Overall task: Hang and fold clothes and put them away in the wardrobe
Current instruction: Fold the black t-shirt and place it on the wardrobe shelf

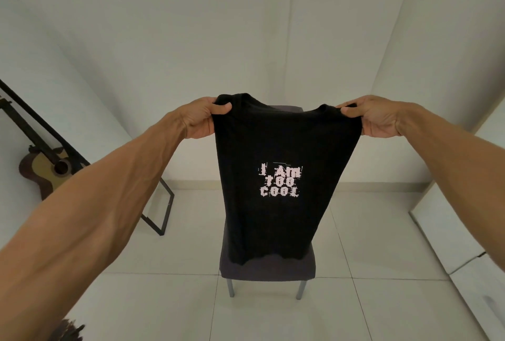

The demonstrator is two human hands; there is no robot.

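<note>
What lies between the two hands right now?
In the head view, the black T-shirt spans the gap: left hand and right hand each grip a shoulder, print facing the camera. The chair stands behind it.

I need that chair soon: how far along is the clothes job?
No folded or hung clothes show yet. In hand: the left hand and right hand grip the black T-shirt by its shoulders, hanging full length over the chair. Left: folding or hanging it, then putting it away.

One black T-shirt [284,165], two hands, left hand [203,119], right hand [375,118], one chair [269,267], one guitar [45,169], one black frame [161,212]
</note>
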